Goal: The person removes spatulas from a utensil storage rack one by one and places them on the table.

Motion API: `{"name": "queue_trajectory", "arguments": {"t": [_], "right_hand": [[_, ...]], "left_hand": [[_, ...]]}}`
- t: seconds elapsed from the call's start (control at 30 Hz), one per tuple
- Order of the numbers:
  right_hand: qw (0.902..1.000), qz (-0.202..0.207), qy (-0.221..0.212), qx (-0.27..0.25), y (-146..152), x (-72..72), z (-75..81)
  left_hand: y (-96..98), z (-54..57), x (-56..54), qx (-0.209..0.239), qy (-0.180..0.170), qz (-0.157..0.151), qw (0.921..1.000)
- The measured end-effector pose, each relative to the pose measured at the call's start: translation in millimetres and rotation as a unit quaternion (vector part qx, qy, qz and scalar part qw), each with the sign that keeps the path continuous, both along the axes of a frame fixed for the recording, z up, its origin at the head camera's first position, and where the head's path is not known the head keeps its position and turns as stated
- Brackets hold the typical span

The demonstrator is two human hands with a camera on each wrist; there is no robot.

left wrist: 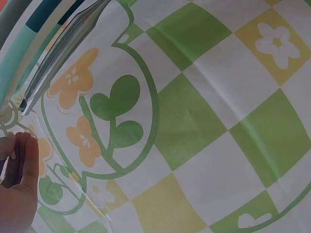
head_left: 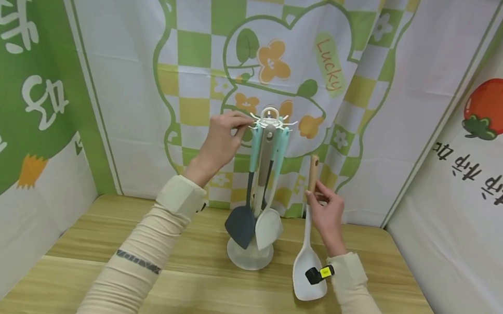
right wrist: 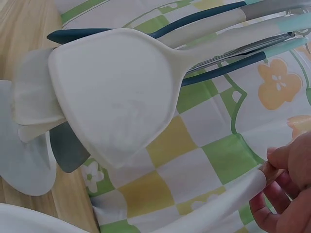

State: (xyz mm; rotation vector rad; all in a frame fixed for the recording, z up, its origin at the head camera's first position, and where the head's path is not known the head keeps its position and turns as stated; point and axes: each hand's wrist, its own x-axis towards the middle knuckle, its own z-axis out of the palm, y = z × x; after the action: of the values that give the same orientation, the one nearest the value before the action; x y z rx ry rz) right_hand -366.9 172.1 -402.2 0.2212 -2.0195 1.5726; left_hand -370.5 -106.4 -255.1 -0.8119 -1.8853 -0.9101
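Note:
A white spatula (head_left: 308, 274) with a wooden handle hangs upright, blade down, in my right hand (head_left: 328, 213), which pinches the lower part of the handle. To its left stands a rotating utensil rack (head_left: 248, 260) with a round pale base and a ring of white hooks on top. My left hand (head_left: 222, 145) pinches one of those hooks at the rack's left side; the left wrist view shows the fingertips on the hook (left wrist: 13, 153). On the rack hang a dark turner (head_left: 240, 226) and a white turner (head_left: 268, 228), both with mint handles, plus a grey-brown-handled utensil (head_left: 264, 164).
The rack and spatula are over a wooden table (head_left: 196, 297). A checked cloth (head_left: 194, 50) hangs close behind the rack, with printed fabric walls at left and right. In the right wrist view, the rack's white turner (right wrist: 116, 92) overlaps other utensils.

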Motion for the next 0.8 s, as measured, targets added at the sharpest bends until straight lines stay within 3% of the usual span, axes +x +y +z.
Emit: {"name": "queue_trajectory", "arguments": {"t": [0.8], "right_hand": [[0.9975,-0.052,0.013,0.046,-2.2,2.7,-14.9]], "left_hand": [[-0.3,-1.4,-1.4,0.001,-0.005,-0.003,1.0]]}}
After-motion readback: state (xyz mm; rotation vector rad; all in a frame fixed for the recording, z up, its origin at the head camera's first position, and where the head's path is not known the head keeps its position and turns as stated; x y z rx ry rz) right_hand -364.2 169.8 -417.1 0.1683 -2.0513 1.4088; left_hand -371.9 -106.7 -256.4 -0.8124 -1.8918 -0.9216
